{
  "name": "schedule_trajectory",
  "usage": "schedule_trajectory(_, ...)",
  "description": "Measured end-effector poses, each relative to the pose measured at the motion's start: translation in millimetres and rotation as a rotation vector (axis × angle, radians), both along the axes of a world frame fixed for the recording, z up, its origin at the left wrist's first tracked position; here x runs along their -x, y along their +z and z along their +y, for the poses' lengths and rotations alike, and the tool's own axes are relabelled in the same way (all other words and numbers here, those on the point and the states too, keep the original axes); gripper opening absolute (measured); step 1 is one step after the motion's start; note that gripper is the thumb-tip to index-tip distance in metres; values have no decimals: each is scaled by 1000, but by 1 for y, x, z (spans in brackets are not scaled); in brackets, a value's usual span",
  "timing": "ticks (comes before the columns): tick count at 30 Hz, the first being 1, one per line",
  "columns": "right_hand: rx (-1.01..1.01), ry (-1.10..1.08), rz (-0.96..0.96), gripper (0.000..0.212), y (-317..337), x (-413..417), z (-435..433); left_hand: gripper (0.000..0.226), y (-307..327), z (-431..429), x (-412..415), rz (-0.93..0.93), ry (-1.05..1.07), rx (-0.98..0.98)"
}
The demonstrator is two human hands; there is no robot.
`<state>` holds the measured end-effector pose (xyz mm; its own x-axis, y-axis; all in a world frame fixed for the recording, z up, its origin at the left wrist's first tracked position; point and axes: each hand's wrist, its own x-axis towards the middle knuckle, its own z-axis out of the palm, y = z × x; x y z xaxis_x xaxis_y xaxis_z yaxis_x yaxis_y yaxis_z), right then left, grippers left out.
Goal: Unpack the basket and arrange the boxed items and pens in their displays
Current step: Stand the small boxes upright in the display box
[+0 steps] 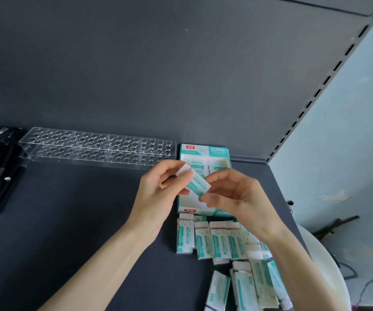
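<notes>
Single head-worn view, wide-angle, facing forward and down.
The camera looks from above and behind both forearms onto the dark shelf (68, 221), near enough that the left hand (158, 191) and right hand (237, 196) sit mid-frame. The back panel (181, 63) fills the upper half, and the slotted upright (315, 93) slants down the right side.
</notes>
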<state>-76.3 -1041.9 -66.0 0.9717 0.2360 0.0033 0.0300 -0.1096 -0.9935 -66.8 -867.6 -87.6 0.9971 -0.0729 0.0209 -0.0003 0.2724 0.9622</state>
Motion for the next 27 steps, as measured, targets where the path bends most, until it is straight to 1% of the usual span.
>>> schedule_trajectory(2,-56,-45,-7,24,-2,2,-3,25,0,-7,0,2,-16,20)
schedule_trajectory(4,-85,-94,-21,23,-4,4,-6,19,0,-11,0,-20,-11,-9)
schedule_trajectory(7,-40,-114,-63,27,-7,7,-10,19,-2,-9,0,-109,18,-170)
schedule_trajectory(10,115,-140,-171,35,-8,8,-10,15,-2,-11,-1,-128,26,-268)
schedule_trajectory(12,214,-154,-257,33,-8,4,-11,20,-4,-9,-3,-125,29,-343)
schedule_trajectory(14,340,-184,-310,28,-8,-1,-17,33,-10,-3,-4,-143,48,-487)
schedule_trajectory(16,537,-216,-326,26,-8,-9,-28,51,-17,5,-2,-155,42,-635)
schedule_trajectory(18,729,-216,-321,28,-7,-16,-38,67,-25,9,2,-117,-4,-712)
schedule_trajectory(20,850,-192,-342,29,-8,-23,-41,76,-30,8,3,-95,-42,-765)
schedule_trajectory(22,929,-153,-347,26,-11,-29,-38,79,-33,8,1,-101,-54,-776)
schedule_trajectory(27,1031,-135,-370,18,-19,-37,-34,79,-34,9,1,-106,-36,-752)
